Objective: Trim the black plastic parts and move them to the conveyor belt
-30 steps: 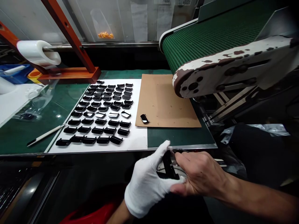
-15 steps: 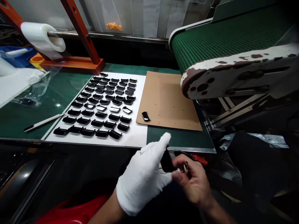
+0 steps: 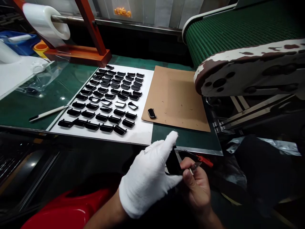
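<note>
Gloved left hand [image 3: 145, 178] grips black glossy part [image 3: 172, 163], long axis pointing far; bare right hand [image 3: 195, 187] pinches small blade [image 3: 195, 166].

light: dim, from overhead | glare: glossy black parts [image 3: 120, 105], green mat [image 3: 62, 98] | lower frame: dark | edges: bowed

You wear a snug white cotton glove [image 3: 146, 178] on your left hand [image 3: 146, 179], and your right hand [image 3: 196, 187] is bare.
</note>
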A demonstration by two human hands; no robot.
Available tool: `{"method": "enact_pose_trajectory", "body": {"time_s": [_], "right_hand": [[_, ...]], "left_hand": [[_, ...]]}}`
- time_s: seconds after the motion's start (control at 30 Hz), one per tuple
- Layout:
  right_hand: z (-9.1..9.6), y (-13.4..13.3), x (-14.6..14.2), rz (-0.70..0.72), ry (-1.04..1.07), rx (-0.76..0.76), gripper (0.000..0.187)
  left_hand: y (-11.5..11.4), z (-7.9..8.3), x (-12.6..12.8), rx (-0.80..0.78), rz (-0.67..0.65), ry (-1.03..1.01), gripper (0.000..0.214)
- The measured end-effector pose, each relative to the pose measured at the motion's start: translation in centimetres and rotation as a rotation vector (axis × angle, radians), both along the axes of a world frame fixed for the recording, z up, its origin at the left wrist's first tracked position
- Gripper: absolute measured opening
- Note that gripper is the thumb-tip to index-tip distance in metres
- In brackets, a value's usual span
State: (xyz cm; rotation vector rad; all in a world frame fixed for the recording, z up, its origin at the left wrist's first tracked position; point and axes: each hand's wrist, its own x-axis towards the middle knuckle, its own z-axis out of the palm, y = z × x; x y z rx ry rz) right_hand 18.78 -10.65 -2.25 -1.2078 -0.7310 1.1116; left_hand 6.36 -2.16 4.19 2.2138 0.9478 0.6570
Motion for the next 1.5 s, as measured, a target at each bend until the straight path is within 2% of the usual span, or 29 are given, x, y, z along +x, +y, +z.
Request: {"method": "enact_pose_trajectory", "body": {"time_s": [0.27, 0.6, 0.73, 1.03, 1.2, 1.33, 1.5], "right_hand": [[0.8, 0.8, -1.1, -0.016, 0.030, -0.003, 0.032], [0.8, 1.0, -1.5, -0.012, 0.069, 0.051, 0.029], [0.6, 0.9, -1.5, -0.018, 0.042, 0.037, 0.032], [0.0, -0.2, -0.5, 0.062, 0.096, 0.104, 0.027], [0.2, -0.7, 0.1, 0.065, -0.043, 0.077, 0.028], [0.7, -0.9, 0.5, 0.022, -0.243, 0.050, 0.032], [1.6, -0.7, 1.0, 0.023, -0.557, 0.192, 0.029]], "left_hand": [[-0.1, -0.2, -0.4, -0.050, 0.004, -0.008, 0.080], [-0.1, -0.2, -0.4, -0.029, -0.009, 0.035, 0.081], [-0.2, -0.2, -0.5, 0.024, -0.018, 0.028, 0.084], [-0.4, -0.6, -0.9, 0.130, -0.093, -0.031, 0.084], [-0.7, -0.7, -1.0, 0.158, -0.102, -0.052, 0.083], [-0.9, -0.7, -1.2, 0.156, -0.100, -0.032, 0.083], [-0.8, -1.3, -1.2, 0.169, -0.108, -0.081, 0.081]]}}
